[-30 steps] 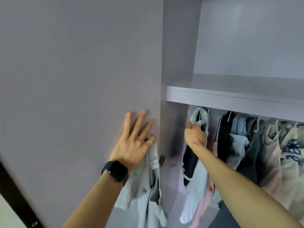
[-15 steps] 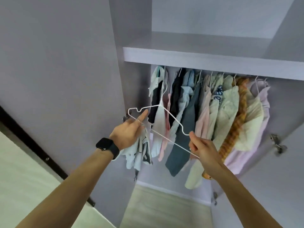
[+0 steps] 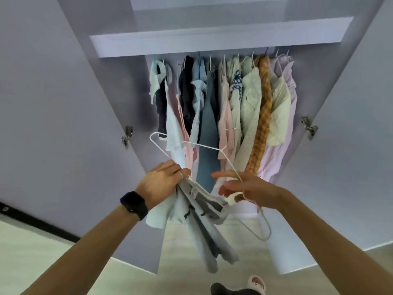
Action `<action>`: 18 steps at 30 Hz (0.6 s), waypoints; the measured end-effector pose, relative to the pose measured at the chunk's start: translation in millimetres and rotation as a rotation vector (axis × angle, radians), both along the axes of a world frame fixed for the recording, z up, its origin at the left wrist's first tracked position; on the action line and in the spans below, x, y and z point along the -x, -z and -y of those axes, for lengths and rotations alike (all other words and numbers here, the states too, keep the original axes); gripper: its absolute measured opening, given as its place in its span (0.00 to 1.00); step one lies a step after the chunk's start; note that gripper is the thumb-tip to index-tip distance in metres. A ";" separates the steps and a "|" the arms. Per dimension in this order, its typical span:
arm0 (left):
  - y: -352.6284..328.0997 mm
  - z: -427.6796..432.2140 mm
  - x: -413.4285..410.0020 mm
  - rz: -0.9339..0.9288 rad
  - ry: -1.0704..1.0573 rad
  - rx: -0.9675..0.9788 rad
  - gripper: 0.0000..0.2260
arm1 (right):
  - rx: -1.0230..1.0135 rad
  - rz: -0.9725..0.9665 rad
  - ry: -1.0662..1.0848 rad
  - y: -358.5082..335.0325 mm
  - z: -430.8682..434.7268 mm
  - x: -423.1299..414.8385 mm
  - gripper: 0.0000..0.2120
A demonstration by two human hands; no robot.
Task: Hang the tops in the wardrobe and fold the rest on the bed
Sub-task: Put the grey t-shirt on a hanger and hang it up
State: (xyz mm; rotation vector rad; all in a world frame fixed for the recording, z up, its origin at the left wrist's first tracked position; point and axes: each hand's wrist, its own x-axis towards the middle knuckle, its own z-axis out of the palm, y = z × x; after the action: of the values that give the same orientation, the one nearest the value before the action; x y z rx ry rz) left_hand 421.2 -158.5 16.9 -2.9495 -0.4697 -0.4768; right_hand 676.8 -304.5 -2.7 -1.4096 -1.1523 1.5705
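— Between the two open lilac wardrobe doors [image 3: 63, 107], what do the hands hold?

— A thin white wire hanger [image 3: 204, 145], tilted, with its hook hanging low on the right near the pale floor [image 3: 53, 258]. The left hand [image 3: 163, 183], with a black smartwatch [image 3: 134, 205] on its wrist, is curled closed around a bunched pale mint-and-grey top [image 3: 195, 216] together with the hanger's left end. The top droops below the fist, well clear of the rail.

— And the right hand [image 3: 251, 189]?

— Its fingers [image 3: 223, 174] are loosely spread and extended toward the left; the hanger's wire crosses the hand near the thumb. I cannot tell how firmly it grips.

— Where is the wardrobe's own clothing?

— Farther off, under the white shelf [image 3: 212, 39], a crowded row of hung garments [image 3: 223, 107] fills the rail: a dark one and pale blue ones on the left, pink and cream in the middle, an orange checked shirt [image 3: 262, 116] and lilac pieces on the right. Metal hinges [image 3: 127, 135] show on both doors.

— Anything near the feet?

— A pink slipper [image 3: 256, 284] at the bottom edge.
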 end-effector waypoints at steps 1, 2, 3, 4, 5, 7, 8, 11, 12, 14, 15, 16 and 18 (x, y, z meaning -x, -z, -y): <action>6.7 6.6 -1.0 -0.021 0.037 -0.020 0.24 | 0.028 -0.119 0.099 -1.0 -2.6 1.7 0.21; 6.0 8.3 -1.7 -0.057 0.062 -0.047 0.24 | 0.068 -0.233 0.196 -6.2 -12.7 -0.5 0.22; 10.7 12.3 -0.7 -0.089 0.093 -0.079 0.24 | 0.117 -0.324 0.291 -7.8 -16.5 -1.0 0.24; 12.0 13.4 -0.3 -0.102 0.101 -0.098 0.25 | 0.147 -0.347 0.361 -11.9 -22.6 -1.1 0.26; 14.0 14.2 -0.2 -0.093 0.104 -0.101 0.27 | 0.157 -0.324 0.410 -14.2 -26.6 0.3 0.25; 19.0 15.9 -0.8 -0.035 0.027 0.033 0.31 | 0.156 -0.241 0.530 -14.5 -31.4 4.7 0.20; 19.0 17.2 -0.8 0.009 -0.073 0.187 0.32 | 0.145 -0.196 0.629 -15.4 -32.3 5.4 0.19; 14.0 14.6 -0.8 0.191 -0.315 0.619 0.15 | 0.031 -0.149 0.976 -21.2 -26.1 6.5 0.20; 9.3 12.9 -1.2 0.239 -0.347 0.621 0.07 | -0.037 -0.204 1.072 -22.5 -23.3 6.7 0.20; -5.4 8.5 -1.7 0.275 -0.352 0.610 0.04 | -0.190 -0.373 1.197 -30.8 -18.0 12.0 0.21; -13.5 6.8 -2.4 0.289 -0.339 0.609 0.07 | -0.271 -0.459 1.219 -37.1 -17.1 17.1 0.21; -21.1 5.4 -2.4 0.303 -0.339 0.603 0.08 | -0.353 -0.529 1.227 -43.6 -17.5 23.1 0.21; -36.1 1.9 -3.2 0.379 -0.365 0.634 0.07 | -0.475 -0.589 1.235 -60.4 -22.9 35.2 0.18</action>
State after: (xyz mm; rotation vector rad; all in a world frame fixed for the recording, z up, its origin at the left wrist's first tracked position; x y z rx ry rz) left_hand 424.4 -160.4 53.0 -3.2066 -1.4058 -0.9974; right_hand 641.6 -281.6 57.6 -0.8829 -0.1286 0.6379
